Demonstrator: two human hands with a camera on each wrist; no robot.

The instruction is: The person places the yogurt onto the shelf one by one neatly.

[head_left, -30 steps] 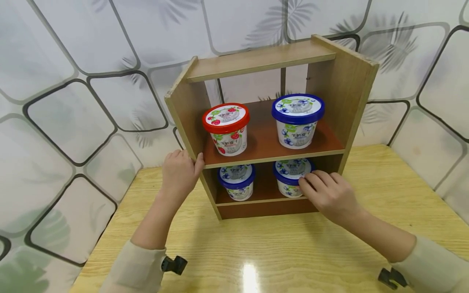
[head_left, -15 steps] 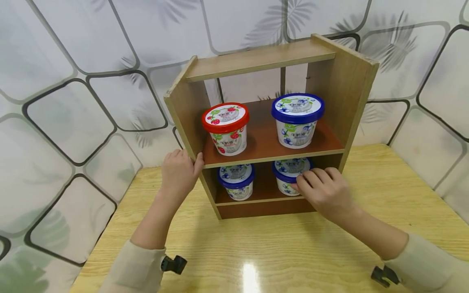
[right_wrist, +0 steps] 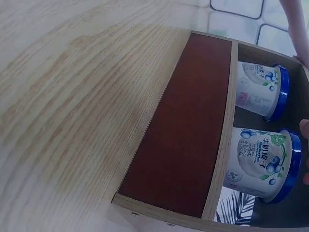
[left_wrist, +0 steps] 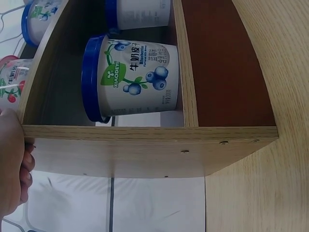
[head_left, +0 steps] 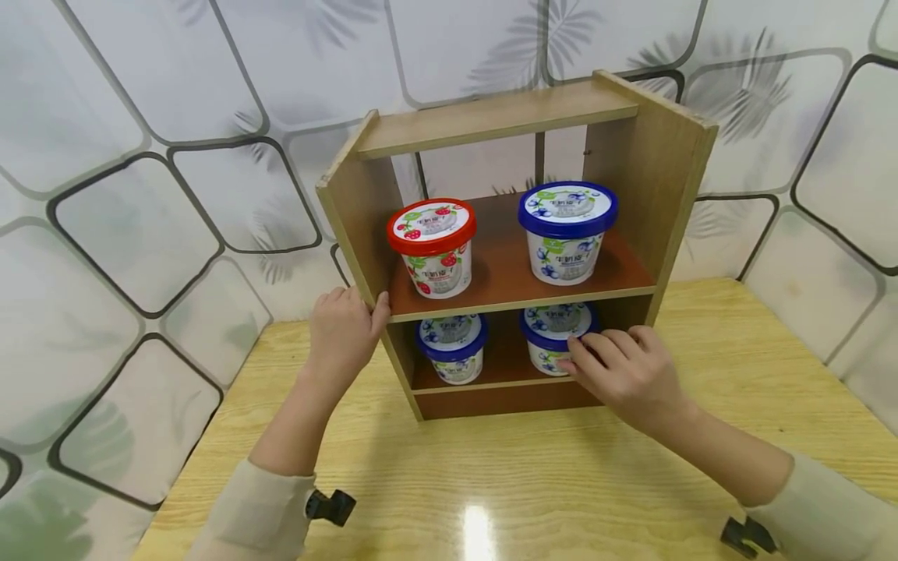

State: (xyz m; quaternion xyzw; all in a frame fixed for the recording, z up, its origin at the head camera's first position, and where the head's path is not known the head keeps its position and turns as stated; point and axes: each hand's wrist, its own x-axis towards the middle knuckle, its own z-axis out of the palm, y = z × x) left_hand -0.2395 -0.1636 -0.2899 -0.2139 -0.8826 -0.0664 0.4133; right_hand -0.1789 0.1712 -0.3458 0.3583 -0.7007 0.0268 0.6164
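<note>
A small wooden shelf (head_left: 484,305) stands on the table with tubs on two levels. My left hand (head_left: 344,331) grips its left side panel, with the thumb at the front edge and the fingers on the outer side. On the lower level, a blue-lidded blueberry tub (head_left: 549,360) stands at the right. My right hand (head_left: 624,374) is in front of this tub, its fingers loosely bent and its fingertips close to the lid. The right wrist view catches only fingertips (right_wrist: 304,128) beside the lid, seemingly apart from it. Another blueberry tub (left_wrist: 137,79) stands at lower left.
The upper level bears a red-lidded strawberry tub (head_left: 438,269) at the left and a larger-looking blue-lidded tub (head_left: 567,257) at the right. The wooden table (head_left: 435,475) stretches in front of the shelf. A patterned wall (head_left: 210,70) rises behind it.
My right hand has shifted slightly left, then a little back to the right. The lower right tub sits marginally farther left and back. The left hand has stayed on the panel.
</note>
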